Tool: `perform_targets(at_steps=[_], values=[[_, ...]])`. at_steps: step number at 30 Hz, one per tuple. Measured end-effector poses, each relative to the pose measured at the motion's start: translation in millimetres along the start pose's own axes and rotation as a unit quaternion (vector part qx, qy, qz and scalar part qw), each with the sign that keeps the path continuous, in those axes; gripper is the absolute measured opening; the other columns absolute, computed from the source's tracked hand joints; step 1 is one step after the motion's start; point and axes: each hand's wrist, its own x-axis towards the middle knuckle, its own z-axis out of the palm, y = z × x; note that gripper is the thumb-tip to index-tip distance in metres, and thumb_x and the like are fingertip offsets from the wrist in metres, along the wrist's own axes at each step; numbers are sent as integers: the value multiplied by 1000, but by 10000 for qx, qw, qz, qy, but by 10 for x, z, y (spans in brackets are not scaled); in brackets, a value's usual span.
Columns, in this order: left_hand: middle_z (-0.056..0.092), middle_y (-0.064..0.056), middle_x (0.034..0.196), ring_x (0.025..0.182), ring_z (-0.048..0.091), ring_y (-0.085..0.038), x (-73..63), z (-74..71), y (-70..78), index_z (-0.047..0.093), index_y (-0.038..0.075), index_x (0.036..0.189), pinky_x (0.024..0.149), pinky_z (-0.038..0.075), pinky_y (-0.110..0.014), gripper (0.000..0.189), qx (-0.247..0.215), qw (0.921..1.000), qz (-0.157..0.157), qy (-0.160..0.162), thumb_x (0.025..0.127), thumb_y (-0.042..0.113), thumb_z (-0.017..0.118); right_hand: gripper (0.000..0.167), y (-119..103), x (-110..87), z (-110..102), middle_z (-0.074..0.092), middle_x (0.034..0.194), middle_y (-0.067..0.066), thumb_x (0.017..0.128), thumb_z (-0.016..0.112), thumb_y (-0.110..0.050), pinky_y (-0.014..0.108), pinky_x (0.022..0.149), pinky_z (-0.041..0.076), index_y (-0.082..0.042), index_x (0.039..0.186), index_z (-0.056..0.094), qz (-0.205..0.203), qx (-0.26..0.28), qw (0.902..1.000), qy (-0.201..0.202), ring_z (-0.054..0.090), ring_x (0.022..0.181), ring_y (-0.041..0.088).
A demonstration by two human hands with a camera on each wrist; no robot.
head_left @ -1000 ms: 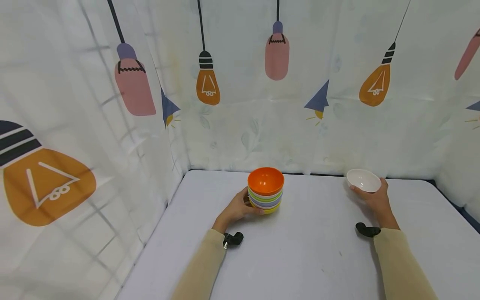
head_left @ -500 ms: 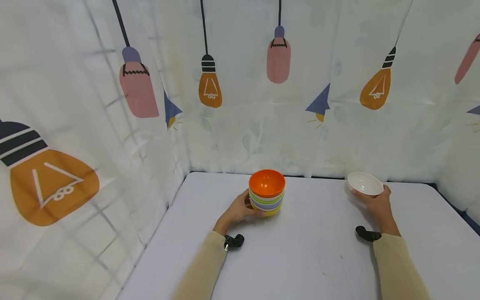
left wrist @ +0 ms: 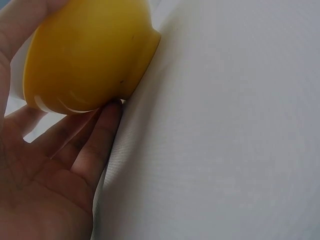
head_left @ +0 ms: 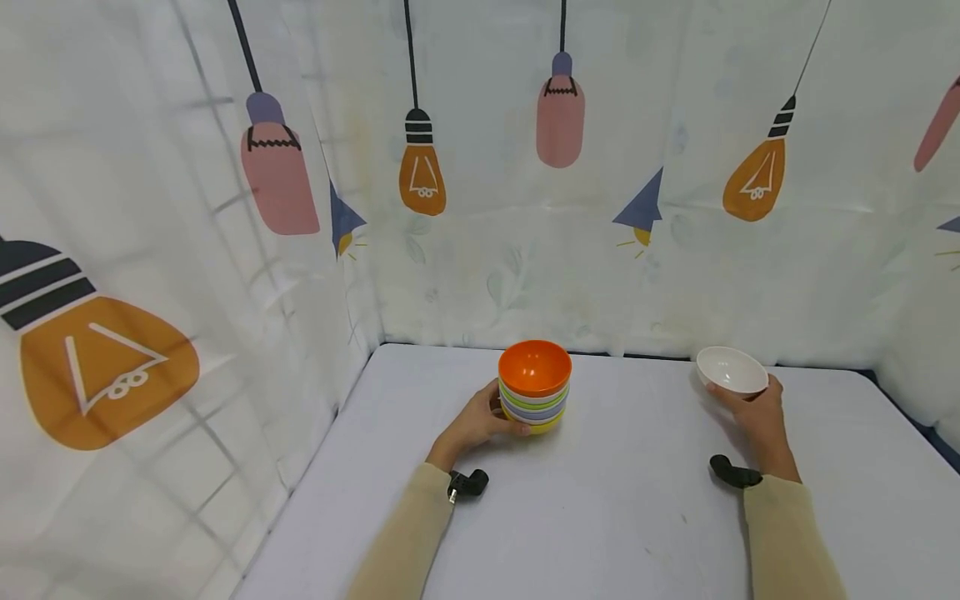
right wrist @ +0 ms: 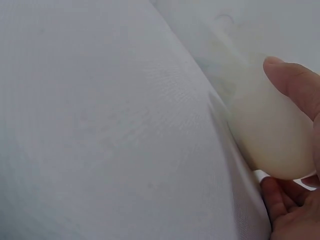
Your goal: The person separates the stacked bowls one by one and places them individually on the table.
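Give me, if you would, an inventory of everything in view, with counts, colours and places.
table: one, white, across the lower view
stack of bowls: one, orange top, yellow bottom, pale bands between, left of the table's middle
white bowl: one, white, near the table's far edge, right
cloth: count unclear, whitish, behind and beside the table
printed lamps: several, orange, pink and blue, on the cloth
wrist devices: two, black, at the wrists
sleeves: two, beige, on the forearms
left hand: one, holding the stack
right hand: one, holding the white bowl

Pale cloth walls (head_left: pixel 465 275): orange, pink and blue lamp pictures (head_left: pixel 560 133)
Flat white table (head_left: pixel 600 517): near the back wall
Light: soft
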Motion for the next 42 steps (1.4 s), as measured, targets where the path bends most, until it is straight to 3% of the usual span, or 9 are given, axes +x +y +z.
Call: perform_targets(at_steps=[3,10,13,21,26,31,36,42], values=[[63,4,136,126,59,-22,1,-5,0,51,29,143,110,47,-45,78,8,10000,11,-10,77,18,91,112,-2,1,-6,15,166,29,91,75,-41,58,124,22,0,160,-2,31,-20,10000,-29,24,150,45],[63,4,136,125,60,-21,5,-20,-6,51,30,142,109,48,-44,79,0,10000,7,-16,76,18,92,125,-55,10,-58,0,169,29,91,71,-51,59,126,17,-12,158,-27,481,118,9982,-352,13,155,47],[63,3,136,125,60,-22,7,-22,-2,51,30,143,109,48,-44,79,25,10000,13,1,77,19,92,126,-111,-4,-85,-5,168,29,92,70,-53,60,126,17,-12,158,-29,531,56,9980,-351,9,155,48],[63,4,136,126,59,-22,14,-8,10,51,31,142,111,47,-45,78,11,10000,-49,15,76,19,92,119,-455,-147,-186,4,165,27,89,71,-51,69,117,22,-5,161,-10,-62,-544,9980,308,5,149,48],[62,4,137,128,58,-22,7,-2,24,50,31,143,112,46,-47,79,24,10000,-50,30,77,20,92,113,-773,-254,-165,7,166,25,92,71,-46,69,119,22,-5,162,-8,-533,-537,9967,302,7,151,46],[62,3,138,128,58,-23,7,-3,18,49,31,144,112,46,-47,80,-7,10000,-46,45,78,19,91,108,-1045,-384,-27,12,166,25,94,72,-38,70,118,24,-6,163,-5,-1189,-410,9920,-118,14,152,48],[62,3,138,128,59,-23,7,0,11,49,30,144,113,45,-47,80,-72,10000,-37,22,77,17,91,106,-1229,-516,158,19,164,27,95,73,-36,70,117,24,-5,163,-2,-1788,-343,9805,-744,19,150,50],[63,3,136,127,59,-22,9,7,7,50,30,144,113,46,-47,80,-20,10000,-70,43,76,17,92,102,-1422,-698,421,24,164,23,94,75,-36,69,118,23,-8,164,5,-1989,-306,9691,-1428,19,152,47]])
